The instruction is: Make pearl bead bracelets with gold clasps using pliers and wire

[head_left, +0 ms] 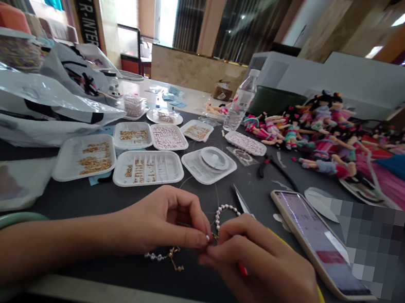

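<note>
My left hand (174, 220) pinches a small pale bead (207, 237) between thumb and forefinger. Close against it, my right hand (251, 249) is closed at the gold-coloured end of a beaded strand (219, 217), which curves up behind the fingers. What the right fingertips grip is too small to make out. Below my left hand, a piece with clear beads and a gold bow-like charm (171, 255) lies on the dark mat. Scissors (241, 200) lie beyond my right hand, their handles partly hidden under it.
White trays (149, 169) of gold findings and pink beads stand beyond my hands, beside a spool (214, 158). A phone (321, 243) lies right, with black-handled pliers (263, 167), a bottle (241, 101) and dolls (322, 136) farther back. Plastic bags (31, 100) cover the left.
</note>
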### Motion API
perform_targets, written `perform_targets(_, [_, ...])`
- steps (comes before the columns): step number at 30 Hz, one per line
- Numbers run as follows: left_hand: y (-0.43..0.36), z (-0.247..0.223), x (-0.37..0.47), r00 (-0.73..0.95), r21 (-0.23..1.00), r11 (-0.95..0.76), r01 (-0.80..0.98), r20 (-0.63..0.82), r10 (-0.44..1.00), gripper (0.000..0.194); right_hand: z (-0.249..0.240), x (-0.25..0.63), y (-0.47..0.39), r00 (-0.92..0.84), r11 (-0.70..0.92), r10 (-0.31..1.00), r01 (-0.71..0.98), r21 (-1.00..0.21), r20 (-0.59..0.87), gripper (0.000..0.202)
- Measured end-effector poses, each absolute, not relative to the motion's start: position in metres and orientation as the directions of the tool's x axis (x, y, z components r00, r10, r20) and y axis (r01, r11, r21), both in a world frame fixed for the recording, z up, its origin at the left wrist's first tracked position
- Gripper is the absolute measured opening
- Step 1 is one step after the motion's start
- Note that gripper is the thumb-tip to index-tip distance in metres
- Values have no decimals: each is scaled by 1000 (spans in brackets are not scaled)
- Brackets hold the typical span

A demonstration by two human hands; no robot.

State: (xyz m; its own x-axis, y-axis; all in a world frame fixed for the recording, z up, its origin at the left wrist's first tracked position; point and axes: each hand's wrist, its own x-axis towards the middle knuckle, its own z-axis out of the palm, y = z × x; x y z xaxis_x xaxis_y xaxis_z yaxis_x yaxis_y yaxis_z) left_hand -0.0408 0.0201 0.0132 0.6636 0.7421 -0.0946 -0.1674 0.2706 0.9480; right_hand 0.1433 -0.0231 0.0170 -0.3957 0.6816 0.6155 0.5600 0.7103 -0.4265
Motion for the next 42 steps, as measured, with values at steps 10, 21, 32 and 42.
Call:
perform_targets(10, [20,12,-43,683,935,306,-179,-105,722,14,19,143,-22,-398,687,724,498,-530,564,19])
perform_targets(21, [19,15,-42,708,931,326,-168,-116,697,14,16,145,-23,-365,647,759,522,-556,540,22])
perform_targets(32, [20,15,-42,697,958,284,-41,-177,695,16,15,142,-19,-408,709,699,503,-494,587,26])
perform_targets(42, [19,11,-41,679,985,165,57,-160,717,17,13,144,-20,-519,736,677,490,-467,522,15])
